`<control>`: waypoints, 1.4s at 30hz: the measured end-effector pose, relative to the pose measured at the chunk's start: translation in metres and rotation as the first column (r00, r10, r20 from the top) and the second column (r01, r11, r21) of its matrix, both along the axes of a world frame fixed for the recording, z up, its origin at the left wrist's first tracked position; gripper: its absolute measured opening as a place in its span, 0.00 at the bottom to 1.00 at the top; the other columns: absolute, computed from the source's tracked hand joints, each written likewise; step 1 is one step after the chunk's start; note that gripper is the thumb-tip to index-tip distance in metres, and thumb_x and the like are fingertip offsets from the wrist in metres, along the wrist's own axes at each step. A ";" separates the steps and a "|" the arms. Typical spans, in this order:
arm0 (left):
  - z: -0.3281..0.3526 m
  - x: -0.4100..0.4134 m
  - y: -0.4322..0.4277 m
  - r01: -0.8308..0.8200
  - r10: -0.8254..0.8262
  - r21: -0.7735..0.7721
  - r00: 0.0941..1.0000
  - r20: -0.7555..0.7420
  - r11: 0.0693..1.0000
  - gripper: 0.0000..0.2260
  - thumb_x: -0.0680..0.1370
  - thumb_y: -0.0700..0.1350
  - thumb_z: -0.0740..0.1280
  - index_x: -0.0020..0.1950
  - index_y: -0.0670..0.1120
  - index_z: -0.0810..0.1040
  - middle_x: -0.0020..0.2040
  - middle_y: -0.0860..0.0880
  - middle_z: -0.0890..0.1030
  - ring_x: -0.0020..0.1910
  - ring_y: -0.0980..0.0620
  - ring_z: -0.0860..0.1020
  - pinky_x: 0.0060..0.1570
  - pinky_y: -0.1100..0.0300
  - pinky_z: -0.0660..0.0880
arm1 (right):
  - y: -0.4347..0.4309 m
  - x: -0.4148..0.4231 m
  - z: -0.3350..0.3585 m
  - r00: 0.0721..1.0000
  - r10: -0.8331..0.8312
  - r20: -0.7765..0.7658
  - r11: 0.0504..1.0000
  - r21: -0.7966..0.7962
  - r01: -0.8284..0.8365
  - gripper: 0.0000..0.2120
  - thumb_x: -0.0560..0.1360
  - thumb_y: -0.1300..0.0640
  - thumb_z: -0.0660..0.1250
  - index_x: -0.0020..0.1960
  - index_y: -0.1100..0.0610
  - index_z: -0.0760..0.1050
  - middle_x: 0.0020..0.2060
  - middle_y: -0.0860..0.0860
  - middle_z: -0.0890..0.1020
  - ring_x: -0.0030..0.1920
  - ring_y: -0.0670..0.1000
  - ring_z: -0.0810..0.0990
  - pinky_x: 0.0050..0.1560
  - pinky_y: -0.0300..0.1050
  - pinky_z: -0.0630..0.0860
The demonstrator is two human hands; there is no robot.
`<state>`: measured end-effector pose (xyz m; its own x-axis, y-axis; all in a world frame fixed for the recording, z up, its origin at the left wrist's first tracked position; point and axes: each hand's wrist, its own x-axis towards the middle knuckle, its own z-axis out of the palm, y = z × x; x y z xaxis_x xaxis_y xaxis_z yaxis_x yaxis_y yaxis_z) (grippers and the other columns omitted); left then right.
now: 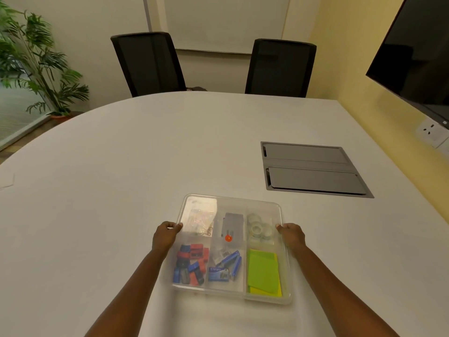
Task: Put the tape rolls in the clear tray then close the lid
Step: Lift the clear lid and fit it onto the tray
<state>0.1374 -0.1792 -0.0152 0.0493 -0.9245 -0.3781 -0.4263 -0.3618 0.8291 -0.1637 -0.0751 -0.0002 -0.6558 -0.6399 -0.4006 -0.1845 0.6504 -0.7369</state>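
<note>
A clear plastic tray (286,283) with six compartments lies on the white table in front of me, a clear lid (230,199) lying over it. Several clear tape rolls (259,229) sit in the far right compartment. My left hand (165,235) grips the tray's left edge, fingers curled over the rim. On the opposite side, my right hand (292,235) grips the right edge the same way. Other compartments hold red and blue clips (190,265), blue staple boxes (224,267), green and yellow sticky notes (263,271) and a grey device with a red button (230,226).
A grey cable hatch (313,169) is set into the white table (121,178) at the right. Two black chairs (150,63) stand at the far edge. A dark screen (418,52) hangs on the right wall, and a plant (36,62) stands far left.
</note>
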 end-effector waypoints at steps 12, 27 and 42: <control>0.003 -0.044 -0.073 -0.022 0.023 0.017 0.997 -0.074 1.000 0.12 0.78 0.41 0.61 0.59 0.37 0.74 0.61 0.37 0.77 0.59 0.35 0.73 0.60 0.46 0.71 | -0.056 -0.025 -0.004 0.997 -0.029 0.066 1.000 0.006 0.028 0.16 0.78 0.53 0.60 0.44 0.66 0.77 0.46 0.64 0.79 0.47 0.60 0.76 0.47 0.46 0.68; -0.014 -0.059 -0.097 -0.052 0.075 0.141 0.984 -0.161 0.989 0.15 0.79 0.40 0.56 0.32 0.44 0.71 0.38 0.43 0.74 0.47 0.45 0.69 0.48 0.56 0.65 | -0.065 -0.026 -0.025 0.958 -0.116 0.261 0.987 -0.078 0.141 0.18 0.80 0.54 0.57 0.60 0.68 0.73 0.61 0.66 0.75 0.59 0.63 0.74 0.58 0.51 0.70; -0.007 -0.068 -0.048 0.375 -0.127 -0.305 0.787 0.604 0.875 0.18 0.80 0.43 0.56 0.69 0.41 0.64 0.70 0.38 0.68 0.68 0.38 0.68 0.66 0.46 0.67 | -0.050 0.007 -0.020 0.885 -0.072 -0.460 0.988 -0.154 0.000 0.16 0.77 0.60 0.61 0.63 0.64 0.69 0.60 0.64 0.74 0.61 0.65 0.74 0.56 0.57 0.74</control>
<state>0.0697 -0.2274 -0.0221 -0.1227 -0.9919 0.0330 -0.8776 0.1240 0.4631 -0.1566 -0.1253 -0.0200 -0.7671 -0.6396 0.0495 -0.5059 0.5558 -0.6596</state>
